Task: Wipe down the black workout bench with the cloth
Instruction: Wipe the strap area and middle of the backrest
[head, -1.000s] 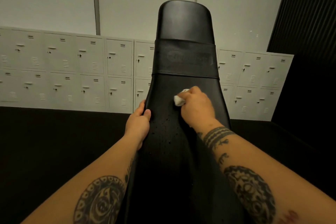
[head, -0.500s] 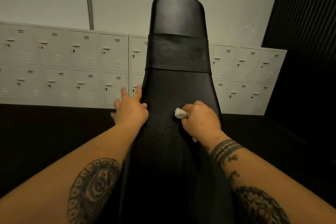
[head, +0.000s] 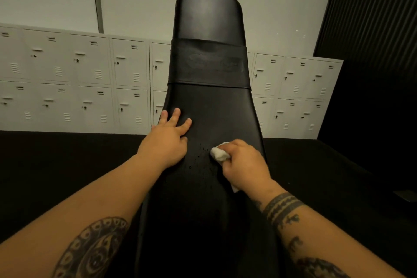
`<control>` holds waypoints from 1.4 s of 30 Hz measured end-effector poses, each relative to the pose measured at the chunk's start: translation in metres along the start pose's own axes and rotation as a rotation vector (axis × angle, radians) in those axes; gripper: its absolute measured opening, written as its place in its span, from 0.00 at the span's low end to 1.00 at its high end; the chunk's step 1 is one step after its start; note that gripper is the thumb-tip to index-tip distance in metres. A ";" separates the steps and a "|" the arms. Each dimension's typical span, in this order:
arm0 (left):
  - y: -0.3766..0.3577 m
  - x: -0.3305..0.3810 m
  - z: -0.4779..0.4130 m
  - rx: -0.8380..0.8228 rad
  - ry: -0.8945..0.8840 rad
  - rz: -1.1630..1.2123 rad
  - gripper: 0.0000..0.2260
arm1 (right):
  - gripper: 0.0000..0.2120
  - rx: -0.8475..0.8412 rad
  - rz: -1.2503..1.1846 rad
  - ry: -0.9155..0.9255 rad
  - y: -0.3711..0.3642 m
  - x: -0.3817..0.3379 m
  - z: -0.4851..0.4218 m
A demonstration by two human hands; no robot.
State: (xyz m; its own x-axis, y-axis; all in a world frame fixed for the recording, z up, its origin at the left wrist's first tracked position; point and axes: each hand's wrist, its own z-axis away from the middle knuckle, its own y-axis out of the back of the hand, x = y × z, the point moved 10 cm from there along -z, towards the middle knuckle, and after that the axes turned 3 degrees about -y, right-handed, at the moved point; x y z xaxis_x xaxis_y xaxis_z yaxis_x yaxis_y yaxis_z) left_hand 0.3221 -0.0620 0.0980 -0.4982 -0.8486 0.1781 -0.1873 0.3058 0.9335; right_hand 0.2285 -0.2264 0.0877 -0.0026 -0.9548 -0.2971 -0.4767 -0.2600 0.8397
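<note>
Far left: a double row of pale lockers [head: 67, 79] runs along the far wall, behind the work area.

Left hand [head: 167, 142]: released, fingers straight and spread, palm down on the left edge of the black workout bench [head: 209, 101]. It holds nothing and appears to steady the pad.

Bench: the long black pad rises away from the person, centre of view, with a dark band across its far third. Its surface above the hands shows an even sheen and no visible moisture.

Droplets [head: 199, 160]: a scatter of small beads lies on the pad between the two hands and trails nearer along the centre line.

Cloth [head: 220, 153]: white, bunched into a wad, pressed on the pad just right of the droplets. A small tail of it shows below the wrist.

Right hand [head: 244, 162]: grasping the cloth, fingers curled round it, knuckles up.

Far right: a dark ribbed wall panel [head: 372, 18].

Assessment: wiping is under way, not complete. The beaded patch beside the cloth is not yet cleared. The near end of the pad is too dark to judge. Whether the far section has been wiped cannot be told.
</note>
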 end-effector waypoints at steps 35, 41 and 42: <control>0.027 0.010 0.052 0.051 0.122 1.069 0.13 | 0.13 -0.045 -1.394 -0.623 -0.028 -0.041 0.025; 0.035 -0.054 0.081 0.365 0.357 0.925 0.15 | 0.28 -0.400 -1.362 -0.337 -0.034 -0.103 0.034; 0.039 -0.072 0.088 0.441 0.413 0.897 0.15 | 0.22 -0.263 -1.260 -0.333 -0.023 -0.081 0.030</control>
State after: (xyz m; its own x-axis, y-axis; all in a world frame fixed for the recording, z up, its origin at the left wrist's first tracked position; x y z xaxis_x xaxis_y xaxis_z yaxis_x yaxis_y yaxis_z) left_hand 0.2761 0.0485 0.0940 -0.2973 -0.2924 0.9089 -0.2259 0.9465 0.2306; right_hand 0.2131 -0.1387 0.0792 0.0806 0.0281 -0.9963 -0.1295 -0.9908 -0.0384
